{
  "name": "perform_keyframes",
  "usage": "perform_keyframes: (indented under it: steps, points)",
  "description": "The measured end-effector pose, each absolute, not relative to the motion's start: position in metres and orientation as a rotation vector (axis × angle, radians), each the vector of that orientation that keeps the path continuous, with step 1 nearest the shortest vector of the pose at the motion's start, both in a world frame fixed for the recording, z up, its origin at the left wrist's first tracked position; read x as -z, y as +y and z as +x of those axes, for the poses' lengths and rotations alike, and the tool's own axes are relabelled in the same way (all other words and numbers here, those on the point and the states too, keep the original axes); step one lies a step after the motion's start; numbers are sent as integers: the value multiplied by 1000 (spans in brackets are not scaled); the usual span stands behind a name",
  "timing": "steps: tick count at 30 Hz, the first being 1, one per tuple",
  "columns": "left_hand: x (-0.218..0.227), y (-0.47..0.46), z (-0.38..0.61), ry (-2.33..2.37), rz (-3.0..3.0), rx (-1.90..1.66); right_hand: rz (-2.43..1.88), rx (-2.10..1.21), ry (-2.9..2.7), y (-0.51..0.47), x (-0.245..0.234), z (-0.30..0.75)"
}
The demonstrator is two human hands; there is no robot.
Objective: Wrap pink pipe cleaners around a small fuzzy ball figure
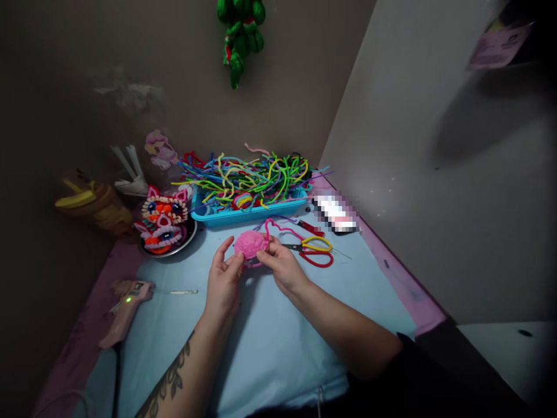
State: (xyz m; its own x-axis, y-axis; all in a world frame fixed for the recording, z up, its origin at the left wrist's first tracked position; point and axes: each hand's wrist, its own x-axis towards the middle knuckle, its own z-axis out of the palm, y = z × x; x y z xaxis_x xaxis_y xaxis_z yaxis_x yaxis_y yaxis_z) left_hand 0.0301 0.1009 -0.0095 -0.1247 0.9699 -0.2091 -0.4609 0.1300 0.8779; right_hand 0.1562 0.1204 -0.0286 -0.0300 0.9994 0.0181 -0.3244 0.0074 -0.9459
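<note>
A round pink coil of fuzzy pipe cleaner (249,244) is held up between both hands over the blue-covered table. My left hand (225,273) grips its left edge with the thumb, the index finger raised apart from it. On the other edge, my right hand (281,261) pinches the coil between thumb and fingers. A loose pink strand (285,228) runs from the coil up and to the right, behind my right hand. Just right of that hand lie scissors (317,251) with one yellow and one red handle loop, their blades partly hidden.
Behind the hands stands a blue tray (248,216) heaped with colourful pipe cleaners. To the left are a bowl (178,247) of fuzzy animal heads, a pink glue gun (126,313) with its cord, and tweezers (183,292). A phone (335,213) lies near the right edge.
</note>
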Motion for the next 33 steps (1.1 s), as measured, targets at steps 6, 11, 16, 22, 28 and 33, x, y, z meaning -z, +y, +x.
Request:
perform_keyframes:
  steps: [6,11,16,22,28,33]
  points:
    - [8,104,25,1086,655,-1388,-914,-1371,-1013,122,28,159]
    - [10,105,25,1052,672,-1309,-926,-1380,-952,123,28,159]
    - [11,105,26,1093,702,-1323,-956,-1357,-909,122,29,156]
    - [11,108,16,1227,727,-1431,-866,-1594,-539,133,36,165]
    - [18,110,16,1323,714,-1345,-755,-1689,-244,143,39,178]
    - [21,104,31,1144,646,-1173,-646,-1753,-343,139,37,172]
